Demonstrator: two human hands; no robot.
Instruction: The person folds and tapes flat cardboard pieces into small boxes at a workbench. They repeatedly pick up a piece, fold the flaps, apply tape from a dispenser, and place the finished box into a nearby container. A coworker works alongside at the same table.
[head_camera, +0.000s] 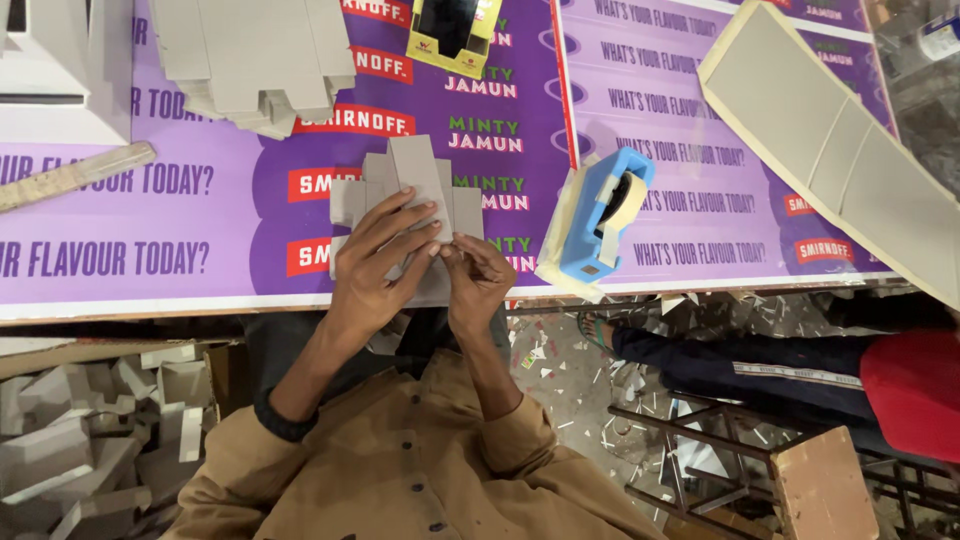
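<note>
In the head view, a grey cardboard cut-out (415, 200) with several flaps lies at the centre of the frame, on the near edge of a purple printed table (200, 240). The left hand (375, 255) lies flat on it with fingers spread, pressing it down. The right hand (478, 275), just beside, pinches the cut-out's lower right edge between thumb and fingertips. A blue tape dispenser (600, 220) stands right of centre. A stack of grey cardboard blanks (255, 60) lies at upper left, a wooden ruler (75, 175) at the left edge, and a long grey board (830, 140) at upper right.
</note>
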